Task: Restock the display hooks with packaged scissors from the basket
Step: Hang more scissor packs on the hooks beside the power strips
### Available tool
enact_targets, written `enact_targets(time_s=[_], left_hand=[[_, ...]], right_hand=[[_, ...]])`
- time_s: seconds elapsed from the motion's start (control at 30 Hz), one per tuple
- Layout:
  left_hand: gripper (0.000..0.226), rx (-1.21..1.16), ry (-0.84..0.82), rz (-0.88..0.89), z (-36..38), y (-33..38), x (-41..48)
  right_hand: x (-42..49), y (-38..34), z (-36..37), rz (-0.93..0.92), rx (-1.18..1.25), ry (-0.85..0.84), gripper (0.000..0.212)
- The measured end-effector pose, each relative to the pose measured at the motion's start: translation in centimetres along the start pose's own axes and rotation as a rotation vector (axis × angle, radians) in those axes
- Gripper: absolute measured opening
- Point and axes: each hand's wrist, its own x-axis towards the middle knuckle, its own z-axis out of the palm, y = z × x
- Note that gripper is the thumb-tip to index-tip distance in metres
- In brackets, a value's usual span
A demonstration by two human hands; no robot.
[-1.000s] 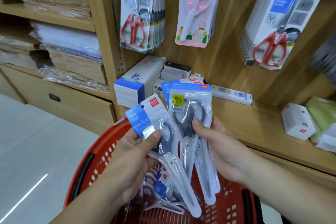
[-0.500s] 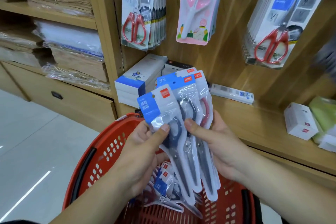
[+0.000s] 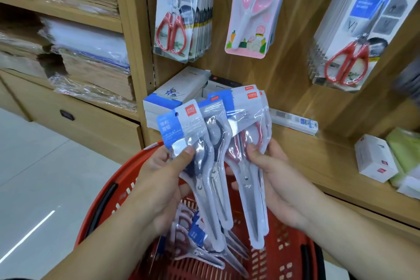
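Note:
Above a red plastic basket (image 3: 109,198) I hold two fans of clear packs with blue header cards. My left hand (image 3: 159,179) grips the dark-handled scissors packs (image 3: 200,141), thumb on the front one. My right hand (image 3: 272,179) grips the red-handled scissors packs (image 3: 247,120), thumb pressed on the handles. More scissors packs (image 3: 193,236) lie in the basket beneath. On the wooden back panel hang packs of red-handled kitchen scissors (image 3: 179,18), pink children's scissors (image 3: 256,11) and another red-handled row (image 3: 354,34). The hooks themselves are hidden by the packs.
White and blue boxes (image 3: 172,95) are stacked on the wooden ledge (image 3: 318,166) behind the packs, with a long flat box (image 3: 293,120) and small white cartons (image 3: 372,157) to the right. Shelves of wrapped paper (image 3: 86,52) fill the left bay. Pale tiled floor lies at left.
The packs have been split: my right hand drew the red-handled ones to the right, while my left hand kept the dark-handled ones. Both fans rose slightly.

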Motion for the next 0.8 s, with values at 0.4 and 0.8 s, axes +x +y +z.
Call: enact_targets(time_s=[0.4,0.8], left_hand=[[0.032,0.079,-0.146,-0.013,2.1,-0.8,-0.9],[0.041,0.333,-0.17,0.181,10.5,4.8,-1.8]], right_hand=[[-1.2,-0.3,2.2,-0.052,-0.017,0.004,0.03],[-4.1,-8.6,1.4,-0.469,-0.215,0.145,0.054]])
